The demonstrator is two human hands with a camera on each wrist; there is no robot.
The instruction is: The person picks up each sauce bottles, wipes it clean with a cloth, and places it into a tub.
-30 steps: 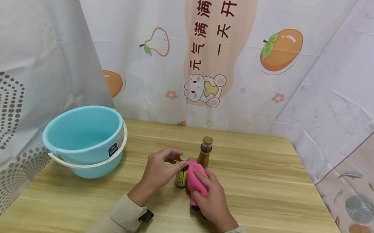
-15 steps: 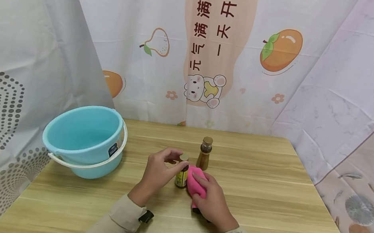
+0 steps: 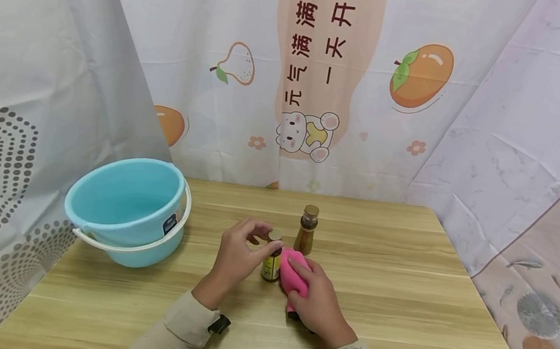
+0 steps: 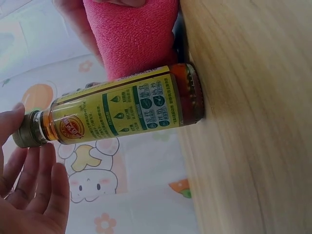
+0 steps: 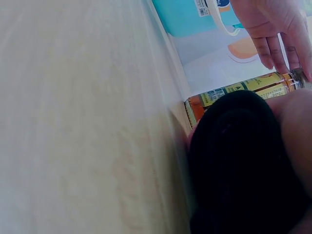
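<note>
From my head view, the left hand (image 3: pixel 235 255) has the cap of a yellow-labelled glass bottle (image 3: pixel 271 266) pinched between thumb and forefinger, with the other fingers extended loosely. The bottle stands upright on the wood-grain desk (image 3: pixel 404 289), near the middle. I see the right hand (image 3: pixel 317 304) with its fingers curled over a pink terry cloth (image 3: pixel 293 274), bunched right up beside the bottle; I can't tell how hard it presses. My right wrist view is largely blocked by a rounded black object (image 5: pixel 243 161) I can't identify. Just behind the cloth stands a second, brown-looking bottle (image 3: pixel 305 238) with a gold-coloured cap. A light-blue bucket (image 3: pixel 140 236) with a white handle sits well apart, at the desk's left side.
</note>
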